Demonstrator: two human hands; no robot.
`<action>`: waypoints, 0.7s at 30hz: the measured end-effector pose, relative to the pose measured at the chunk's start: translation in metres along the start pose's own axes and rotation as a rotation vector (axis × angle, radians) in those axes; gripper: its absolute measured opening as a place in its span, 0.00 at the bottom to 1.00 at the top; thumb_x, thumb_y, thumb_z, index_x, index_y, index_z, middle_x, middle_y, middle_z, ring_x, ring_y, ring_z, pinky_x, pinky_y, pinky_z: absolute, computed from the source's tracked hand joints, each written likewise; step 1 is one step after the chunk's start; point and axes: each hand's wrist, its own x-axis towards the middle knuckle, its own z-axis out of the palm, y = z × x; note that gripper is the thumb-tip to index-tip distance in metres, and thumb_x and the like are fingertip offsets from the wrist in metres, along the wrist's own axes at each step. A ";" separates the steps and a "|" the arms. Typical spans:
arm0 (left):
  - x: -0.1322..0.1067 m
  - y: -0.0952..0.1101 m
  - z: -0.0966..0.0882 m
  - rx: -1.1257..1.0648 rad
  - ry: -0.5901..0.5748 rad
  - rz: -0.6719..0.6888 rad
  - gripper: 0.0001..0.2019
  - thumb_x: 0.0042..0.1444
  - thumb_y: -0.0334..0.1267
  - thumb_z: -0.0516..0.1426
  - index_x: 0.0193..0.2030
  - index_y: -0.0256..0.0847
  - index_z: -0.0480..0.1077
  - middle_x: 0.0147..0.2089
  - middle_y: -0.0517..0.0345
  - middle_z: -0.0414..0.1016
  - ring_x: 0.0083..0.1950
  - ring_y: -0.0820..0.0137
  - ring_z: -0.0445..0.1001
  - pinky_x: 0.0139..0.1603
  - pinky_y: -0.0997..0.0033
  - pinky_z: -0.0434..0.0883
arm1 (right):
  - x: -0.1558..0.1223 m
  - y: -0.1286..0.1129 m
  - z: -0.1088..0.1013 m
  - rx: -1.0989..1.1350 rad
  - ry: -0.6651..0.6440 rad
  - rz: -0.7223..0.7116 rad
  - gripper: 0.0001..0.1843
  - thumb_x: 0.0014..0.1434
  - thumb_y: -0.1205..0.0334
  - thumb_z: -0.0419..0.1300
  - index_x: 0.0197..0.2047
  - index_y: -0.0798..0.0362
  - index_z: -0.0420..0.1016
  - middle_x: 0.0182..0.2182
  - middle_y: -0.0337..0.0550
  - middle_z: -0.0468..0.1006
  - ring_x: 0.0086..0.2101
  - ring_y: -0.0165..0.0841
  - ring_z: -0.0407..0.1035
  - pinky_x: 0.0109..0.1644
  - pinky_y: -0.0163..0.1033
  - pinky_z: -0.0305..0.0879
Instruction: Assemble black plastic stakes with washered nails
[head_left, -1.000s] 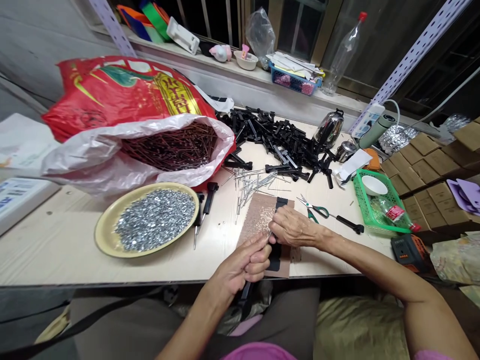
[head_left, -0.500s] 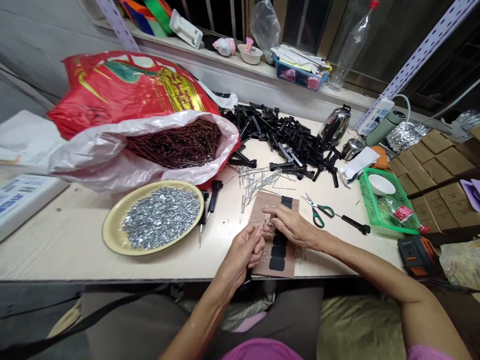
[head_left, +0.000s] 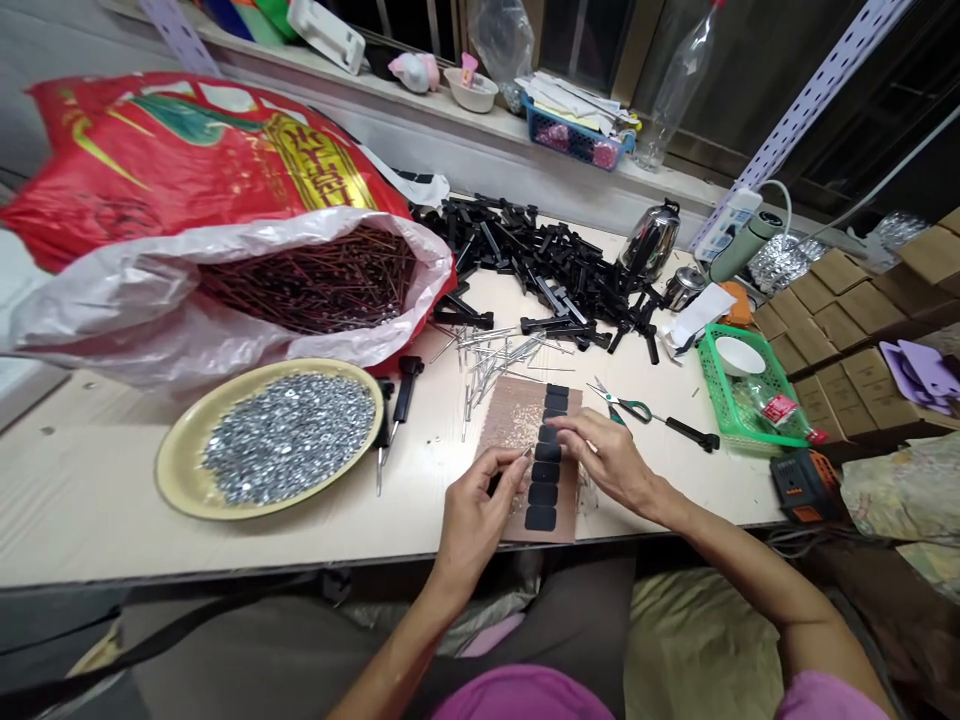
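The left hand [head_left: 480, 500] sits at the near table edge with thumb and forefinger clamped on a thin metal pin [head_left: 526, 454]. The pin's long axis runs out of the fingertips toward 1 o'clock. Its free end lies just beside the column of black pads [head_left: 545, 470], which is at about 2 o'clock from that hand. The right hand [head_left: 613, 462] comes in from 4 o'clock and lies low over the brown board [head_left: 510, 415]. Its fingers are drawn close and their tips rest on the upper part of the column, but whether they pinch anything cannot be told. Both hands are at the pads, the right touching and the left a little short of them. The pads are matte, dark, rounded rectangles, stacked end to end along a line from 12 to 6 o'clock, slightly tilted. The board looks like flat cardboard, speckled with pale grit. Beyond it at 11 o'clock lie loose silver pins [head_left: 495, 352], thin and shiny, and at 9 o'clock a yellow plate [head_left: 174, 478] heaped with small glinting metal bits. Green-handled scissors [head_left: 628, 406] lie at 2 o'clock.
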 end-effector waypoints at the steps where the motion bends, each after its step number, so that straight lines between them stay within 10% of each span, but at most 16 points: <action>1: -0.001 0.000 0.000 0.028 0.015 0.022 0.08 0.46 0.43 0.63 0.28 0.41 0.74 0.21 0.62 0.70 0.26 0.71 0.69 0.31 0.74 0.66 | 0.003 -0.004 0.002 0.003 -0.011 -0.041 0.16 0.69 0.60 0.46 0.49 0.53 0.72 0.36 0.45 0.76 0.36 0.32 0.72 0.40 0.37 0.69; 4: -0.007 0.000 -0.005 0.125 0.088 0.093 0.04 0.46 0.39 0.63 0.30 0.43 0.76 0.25 0.61 0.74 0.28 0.70 0.72 0.35 0.74 0.67 | 0.010 0.003 -0.004 -0.123 -0.041 -0.024 0.15 0.69 0.62 0.47 0.50 0.55 0.72 0.38 0.47 0.76 0.38 0.33 0.72 0.41 0.38 0.69; 11: -0.006 0.002 -0.010 0.034 -0.005 -0.078 0.16 0.39 0.50 0.66 0.30 0.40 0.76 0.19 0.61 0.69 0.23 0.72 0.66 0.25 0.75 0.63 | -0.005 0.054 -0.040 -0.799 -0.313 0.640 0.09 0.64 0.66 0.54 0.42 0.56 0.75 0.41 0.53 0.76 0.43 0.40 0.69 0.42 0.40 0.66; 16: 0.000 0.006 -0.006 -0.205 -0.209 -0.453 0.38 0.30 0.55 0.69 0.47 0.31 0.74 0.16 0.71 0.60 0.15 0.84 0.46 0.16 0.79 0.44 | -0.019 0.052 -0.028 -0.835 -0.354 0.630 0.12 0.66 0.65 0.51 0.44 0.56 0.74 0.45 0.53 0.75 0.46 0.42 0.66 0.48 0.43 0.62; 21: 0.002 0.008 -0.004 -0.224 -0.104 -0.346 0.35 0.32 0.53 0.69 0.46 0.31 0.75 0.18 0.68 0.64 0.17 0.82 0.53 0.18 0.79 0.50 | -0.022 0.055 -0.026 -0.857 -0.417 0.621 0.12 0.64 0.67 0.52 0.47 0.56 0.73 0.56 0.52 0.68 0.48 0.42 0.65 0.49 0.43 0.61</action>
